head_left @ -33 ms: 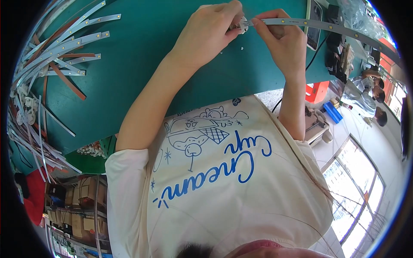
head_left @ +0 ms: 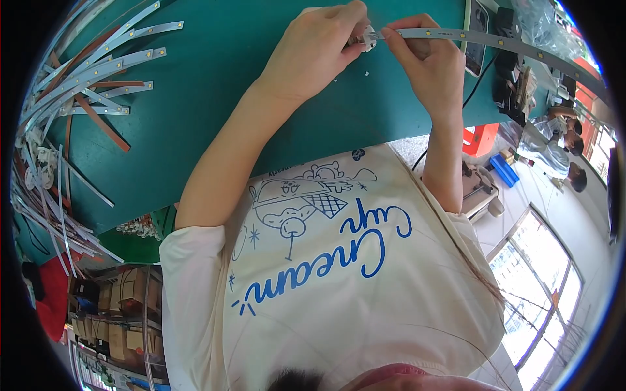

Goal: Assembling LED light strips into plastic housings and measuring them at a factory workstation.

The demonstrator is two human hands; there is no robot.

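My right hand [head_left: 427, 55] pinches a long white LED strip [head_left: 479, 38] close to its left end; the strip runs off to the right in a curve. My left hand [head_left: 326, 45] is closed around a small white plastic part [head_left: 370, 38], most of which its fingers hide. The strip's end meets this white part between my two hands; whether it sits inside cannot be made out. Both hands are over the far part of the green table [head_left: 215, 124].
Several loose LED strips [head_left: 111, 68] and brown strips [head_left: 104, 124] pile up at the left. A phone-like device [head_left: 478, 39] and a black cable [head_left: 479, 85] lie at the right. Beyond the table are a red box [head_left: 480, 139], a blue bin [head_left: 505, 171] and other people [head_left: 554, 146].
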